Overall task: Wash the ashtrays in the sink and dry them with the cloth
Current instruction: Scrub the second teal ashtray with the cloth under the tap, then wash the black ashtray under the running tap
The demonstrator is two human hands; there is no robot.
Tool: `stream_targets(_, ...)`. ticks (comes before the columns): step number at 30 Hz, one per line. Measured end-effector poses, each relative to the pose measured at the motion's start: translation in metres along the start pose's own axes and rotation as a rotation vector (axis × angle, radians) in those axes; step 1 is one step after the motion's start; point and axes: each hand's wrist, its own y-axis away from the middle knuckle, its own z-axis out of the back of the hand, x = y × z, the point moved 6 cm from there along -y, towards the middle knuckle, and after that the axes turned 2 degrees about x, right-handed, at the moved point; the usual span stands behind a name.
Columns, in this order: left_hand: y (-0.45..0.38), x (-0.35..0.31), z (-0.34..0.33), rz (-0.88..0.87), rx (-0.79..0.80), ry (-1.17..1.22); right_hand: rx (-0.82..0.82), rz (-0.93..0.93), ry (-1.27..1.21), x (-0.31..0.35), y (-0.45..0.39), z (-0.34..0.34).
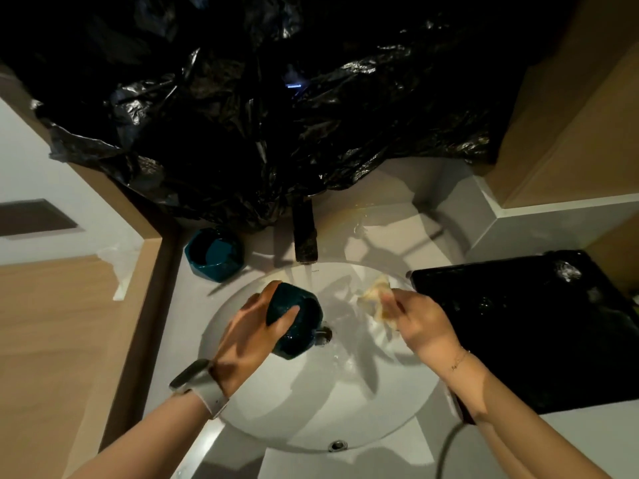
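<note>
In my left hand I grip one ashtray: dark teal, faceted, glossy and wet, tilted on its side, over the white sink basin, just below the faucet w/ water running down onto it. 2nd ashtray, same teal faceted shape, sits upright on the worktop left of the faucet, hollow facing up. My right hand pinches the cloth, pale yellowish, crumpled, held over the basin's right side, apart from the held ashtray.

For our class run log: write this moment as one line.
left hand: holds teal ashtray over sink | right hand: holds cloth | second ashtray: on counter
</note>
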Motion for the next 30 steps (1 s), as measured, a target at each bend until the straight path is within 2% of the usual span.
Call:
stream_targets(2, 0.002, -0.003, -0.014, 0.185, 0.057, 0.342, -0.054, 0.001, 0.020, -0.003, 0.007, 0.018)
stream_targets(5, 0.004, -0.023, -0.042, 0.410, 0.143, 0.790, -0.088, 0.023, 0.366, -0.001, 0.010, 0.051)
stream_targets(6, 0.004, -0.037, -0.050, 0.458, 0.158, 0.894, -0.122, 0.038, 0.399, 0.000, 0.011, 0.062)
stream_targets(8, -0.004, -0.064, -0.061, 0.477, 0.159, 1.043, -0.172, 0.059, 0.327, -0.004, 0.010, 0.083)
stream_targets(10, -0.018, -0.090, -0.071, 0.517, 0.141, 1.137, -0.155, 0.027, 0.098, -0.016, 0.003, 0.093)
stream_targets(12, -0.037, -0.101, -0.083, 0.621, 0.081, 1.165, -0.134, -0.062, -0.229, -0.029, -0.004, 0.096)
stream_targets(14, -0.062, -0.110, -0.096, 0.607, 0.033, 1.136, -0.146, -0.149, -0.507, -0.039, -0.007, 0.096)
stream_targets(17, -0.098, -0.116, -0.110, 0.588, -0.060, 1.126, -0.146, -0.266, -0.730, -0.055, -0.014, 0.089)
stream_targets(21, -0.137, -0.111, -0.117, 0.622, -0.199, 1.031, -0.080, -0.317, -0.773, -0.063, -0.026, 0.079)
stream_targets(26, -0.158, -0.103, -0.116, 0.646, -0.259, 0.932, -0.049, -0.368, -0.713, -0.068, -0.036, 0.074)
stream_targets(30, -0.163, -0.094, -0.110, 0.664, -0.323, 0.873, 0.044, -0.506, -0.841, -0.070, -0.033, 0.068)
